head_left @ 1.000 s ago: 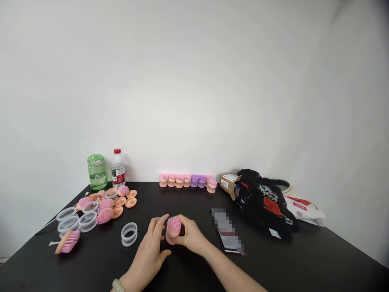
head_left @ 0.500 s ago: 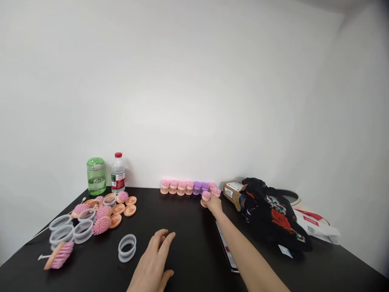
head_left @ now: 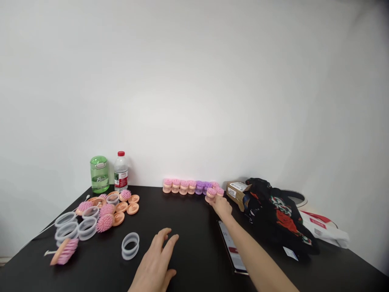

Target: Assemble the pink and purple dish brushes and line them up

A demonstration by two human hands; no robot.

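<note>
Out at the row's right end, my right hand [head_left: 222,206] is closed on a pink-bristled scalp brush [head_left: 210,195] with a peach base, its fingertips partly hidden. The brush stands upright, right in front of another pink scalp brush [head_left: 220,192]. Along the wall runs a row of upright scalp brushes, pink ones [head_left: 183,187] on the left and purple ones [head_left: 199,187] beside them. My left hand [head_left: 156,259] hovers low over the table, fingers apart and empty. Nearest to it, on its left, is a translucent ring [head_left: 130,256].
Loose translucent rings [head_left: 87,234], peach discs [head_left: 133,209] and pink brush heads [head_left: 105,223] cover the black table's left side. Behind them stand a green bottle [head_left: 99,182] and a water bottle [head_left: 120,178]. A phone [head_left: 231,247], cardboard box [head_left: 235,194] and black bag [head_left: 279,219] lie rightward.
The camera view has shifted slightly, moving the scene a little to the right. My right hand stays on the scalp brush, now marginally closer to the row. The left hand looks unchanged.
</note>
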